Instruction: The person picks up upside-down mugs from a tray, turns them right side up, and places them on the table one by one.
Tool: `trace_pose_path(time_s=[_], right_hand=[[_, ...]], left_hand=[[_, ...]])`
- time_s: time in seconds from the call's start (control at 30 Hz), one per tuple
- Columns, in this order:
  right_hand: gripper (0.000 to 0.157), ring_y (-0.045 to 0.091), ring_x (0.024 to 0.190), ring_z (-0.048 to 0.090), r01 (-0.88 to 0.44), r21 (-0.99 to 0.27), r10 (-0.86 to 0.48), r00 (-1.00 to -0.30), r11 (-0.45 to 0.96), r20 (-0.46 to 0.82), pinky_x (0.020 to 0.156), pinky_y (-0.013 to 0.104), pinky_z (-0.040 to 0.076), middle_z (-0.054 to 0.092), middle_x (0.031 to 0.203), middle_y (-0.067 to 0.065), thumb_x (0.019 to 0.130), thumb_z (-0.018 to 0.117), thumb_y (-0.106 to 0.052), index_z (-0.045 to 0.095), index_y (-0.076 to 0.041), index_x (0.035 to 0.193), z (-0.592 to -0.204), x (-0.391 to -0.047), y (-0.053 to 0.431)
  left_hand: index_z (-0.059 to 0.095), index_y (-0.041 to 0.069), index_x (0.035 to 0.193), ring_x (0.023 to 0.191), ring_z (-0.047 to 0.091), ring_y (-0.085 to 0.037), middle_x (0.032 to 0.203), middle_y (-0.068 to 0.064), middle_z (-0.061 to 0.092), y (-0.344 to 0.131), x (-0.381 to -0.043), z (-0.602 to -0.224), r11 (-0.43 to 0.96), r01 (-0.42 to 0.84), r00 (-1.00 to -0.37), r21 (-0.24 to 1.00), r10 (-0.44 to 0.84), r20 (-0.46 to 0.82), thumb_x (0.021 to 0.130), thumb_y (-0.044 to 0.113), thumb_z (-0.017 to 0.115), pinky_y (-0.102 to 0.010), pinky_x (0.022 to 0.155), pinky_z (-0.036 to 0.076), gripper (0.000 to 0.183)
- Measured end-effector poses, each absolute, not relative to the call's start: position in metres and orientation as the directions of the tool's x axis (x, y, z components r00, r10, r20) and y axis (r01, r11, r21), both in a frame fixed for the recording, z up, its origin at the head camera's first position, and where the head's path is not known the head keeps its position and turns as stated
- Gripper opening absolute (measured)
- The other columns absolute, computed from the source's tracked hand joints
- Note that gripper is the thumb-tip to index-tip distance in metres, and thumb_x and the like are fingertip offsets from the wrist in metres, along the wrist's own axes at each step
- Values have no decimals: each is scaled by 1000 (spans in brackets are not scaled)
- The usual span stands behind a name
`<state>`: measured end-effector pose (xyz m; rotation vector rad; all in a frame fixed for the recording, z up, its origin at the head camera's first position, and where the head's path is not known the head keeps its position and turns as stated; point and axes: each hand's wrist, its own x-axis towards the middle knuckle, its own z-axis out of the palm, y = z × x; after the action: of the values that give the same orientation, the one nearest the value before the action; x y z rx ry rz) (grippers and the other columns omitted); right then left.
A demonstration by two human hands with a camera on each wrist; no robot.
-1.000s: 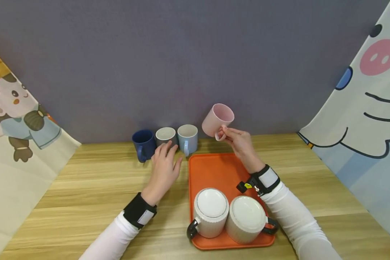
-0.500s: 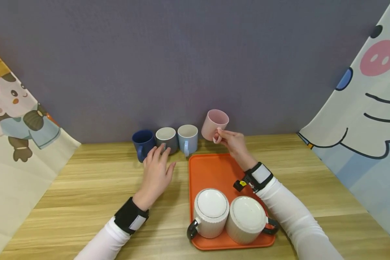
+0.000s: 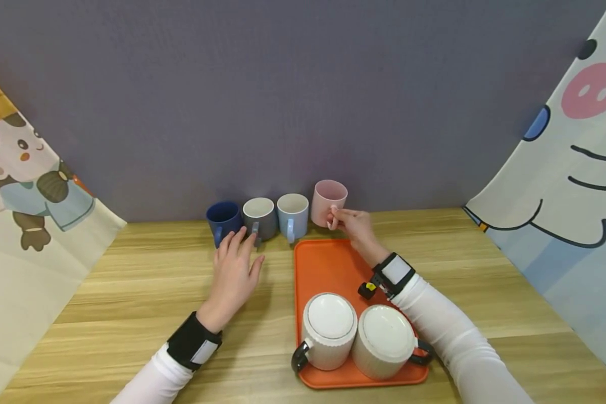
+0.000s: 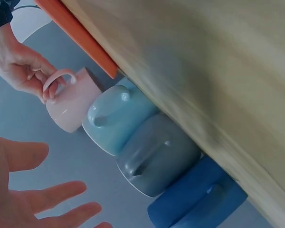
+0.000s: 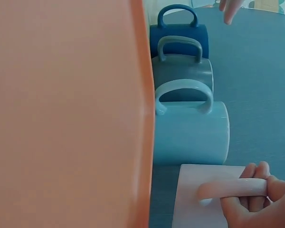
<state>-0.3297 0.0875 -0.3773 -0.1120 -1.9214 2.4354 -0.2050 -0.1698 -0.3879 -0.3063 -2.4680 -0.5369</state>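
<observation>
The pale pink ceramic mug at the far right of the row has a smooth, softly matt glaze, like the light blue ceramic mug beside it. The orange plastic tray looks smooth and satin. The light wooden counter shows streaky grain. Two white ribbed ceramic mugs on the near tray look matt.

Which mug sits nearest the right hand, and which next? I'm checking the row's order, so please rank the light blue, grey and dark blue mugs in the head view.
From the right hand, which grips the pink mug by its handle:
1. Light blue mug, right beside the pink one.
2. Grey mug, mid-row.
3. Dark blue mug, far left end, by the left hand.
</observation>
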Motion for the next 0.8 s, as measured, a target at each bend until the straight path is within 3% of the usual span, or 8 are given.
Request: trace_pose_path(time_s=[0.17,0.43,0.8], right_hand=[[15,11,68,65,34,-977,72,-996,-210,-51,68,24,56,67,66,0,89,65,-9,73,4,85,-382,-331,83],[26,13,70,66,41,-981,74,-996,-189,-56,71,26,56,69,70,4,89,64,-6,66,14,105,-388,-332,77],[29,14,73,69,66,-980,89,-992,-187,-84,82,34,55,69,69,2,89,65,-8,65,14,107,-393,-335,73]], left_hand=[[56,1,127,129,35,-42,141,-22,44,-175,-203,-390,902,316,-803,294,89,589,88,22,66,-61,96,31,45],[55,-1,127,128,35,-44,140,-23,45,-187,-198,-391,906,307,-795,292,75,602,87,20,67,-61,95,30,46],[55,-3,127,128,35,-44,139,-25,44,-201,-196,-390,908,298,-789,295,60,612,87,20,67,-61,95,30,48]])
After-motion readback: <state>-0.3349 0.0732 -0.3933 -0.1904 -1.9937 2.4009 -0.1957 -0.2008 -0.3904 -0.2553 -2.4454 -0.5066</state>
